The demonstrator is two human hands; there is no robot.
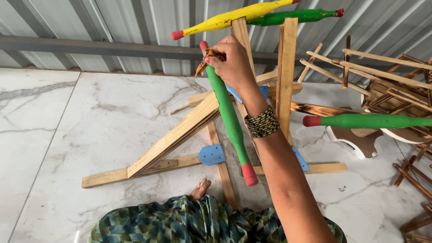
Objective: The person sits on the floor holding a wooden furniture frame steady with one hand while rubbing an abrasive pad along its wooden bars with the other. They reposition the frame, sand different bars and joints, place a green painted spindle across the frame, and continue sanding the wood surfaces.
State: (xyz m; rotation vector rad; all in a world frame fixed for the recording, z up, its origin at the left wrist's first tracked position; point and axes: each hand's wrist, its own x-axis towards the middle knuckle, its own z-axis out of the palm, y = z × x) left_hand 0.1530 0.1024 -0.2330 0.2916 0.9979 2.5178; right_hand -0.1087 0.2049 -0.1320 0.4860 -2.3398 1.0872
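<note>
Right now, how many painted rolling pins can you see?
4. A yellow pin and a green pin lie across the rack top, one green pin is in the right hand, one green pin lies at right. More may be hidden.

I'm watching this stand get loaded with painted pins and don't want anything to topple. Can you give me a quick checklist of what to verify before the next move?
1. Right hand has a firm grip on the green rolling pin: ok, fingers wrap its upper end.
2. Left hand's whereabouts: cannot tell, not in view.
3. Wooden stand sits flat on the marble floor: ok, base strips lie on it.
4. Yellow rolling pin seated on top: cannot tell, its support is hidden.
5. Bare foot clear of the held pin's red lower end: ok, apart.
</note>
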